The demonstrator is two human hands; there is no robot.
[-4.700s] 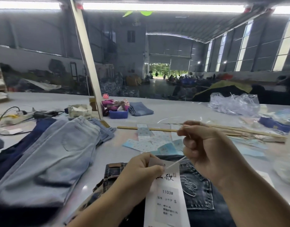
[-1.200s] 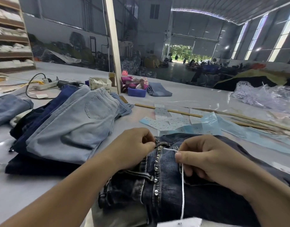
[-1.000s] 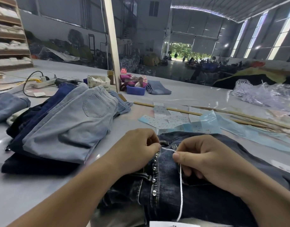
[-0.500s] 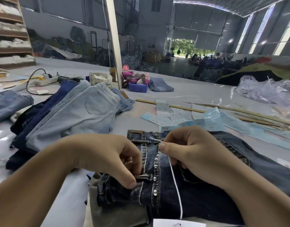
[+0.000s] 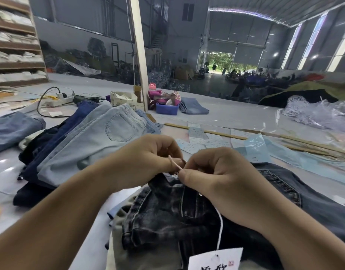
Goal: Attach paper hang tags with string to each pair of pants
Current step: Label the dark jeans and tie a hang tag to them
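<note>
Dark washed jeans (image 5: 167,217) lie bunched in front of me on the table. A white hang tag (image 5: 214,260) with black characters rests on them at the bottom edge, and its white string (image 5: 220,230) runs up under my right hand. My left hand (image 5: 148,162) and my right hand (image 5: 216,172) meet above the waistband; both pinch the upper end of the string, which shows between their fingertips. The waistband part under the fingers is hidden.
A pile of light and dark blue jeans (image 5: 86,145) lies to the left. Loose paper tags (image 5: 199,141), blue plastic sheets (image 5: 255,147) and wooden sticks (image 5: 222,134) lie behind the hands. Farther back stand a blue tray (image 5: 166,109), a white box (image 5: 123,98), a power strip (image 5: 57,101) and a post (image 5: 139,55).
My left hand has risen from the front of the jeans to meet my right hand, and both now pinch the string end. The waistband is lifted and bunched under them.
</note>
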